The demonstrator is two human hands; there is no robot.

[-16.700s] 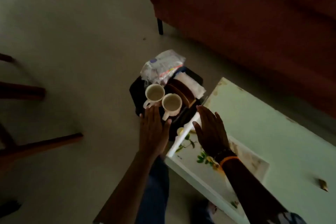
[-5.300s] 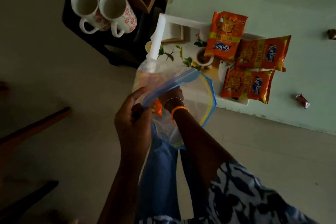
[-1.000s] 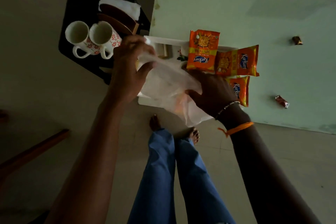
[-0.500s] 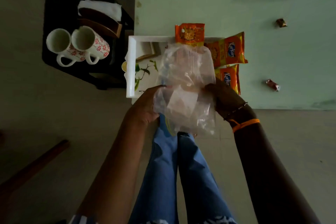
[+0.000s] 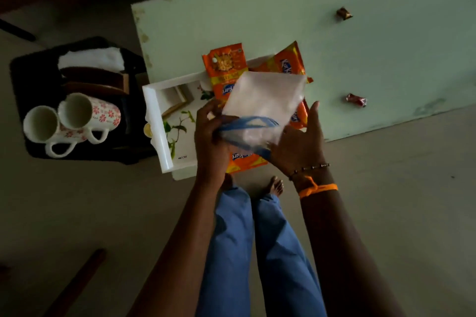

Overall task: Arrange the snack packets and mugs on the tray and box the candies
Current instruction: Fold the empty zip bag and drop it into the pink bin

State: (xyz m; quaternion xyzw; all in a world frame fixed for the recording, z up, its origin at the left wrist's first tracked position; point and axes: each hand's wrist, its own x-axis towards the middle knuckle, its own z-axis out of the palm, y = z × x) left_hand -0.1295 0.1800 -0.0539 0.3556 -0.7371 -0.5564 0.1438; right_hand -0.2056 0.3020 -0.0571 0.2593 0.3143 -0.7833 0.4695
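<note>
A clear zip bag (image 5: 262, 103) with a blue seal is held flat above the white floral tray (image 5: 157, 121). My left hand (image 5: 210, 134) pinches the bag's blue edge and my right hand (image 5: 300, 141) grips its near right corner. Several orange snack packets (image 5: 225, 67) lie on the tray, partly hidden under the bag. Two white mugs (image 5: 77, 116) with red flowers stand side by side on a black stool (image 5: 33, 59) to the left. Two wrapped candies (image 5: 356, 100) lie on the pale green table (image 5: 334, 59).
A wooden holder with white napkins (image 5: 95, 59) sits on the stool behind the mugs. The tray overhangs the table's near left corner. My legs in blue trousers (image 5: 257, 252) stand below the table edge. A dark wooden bar (image 5: 77, 280) lies on the floor at the lower left.
The bag, upright and crumpled half a second ago, is now flattened and tilted over the packets. The view has swung slightly.
</note>
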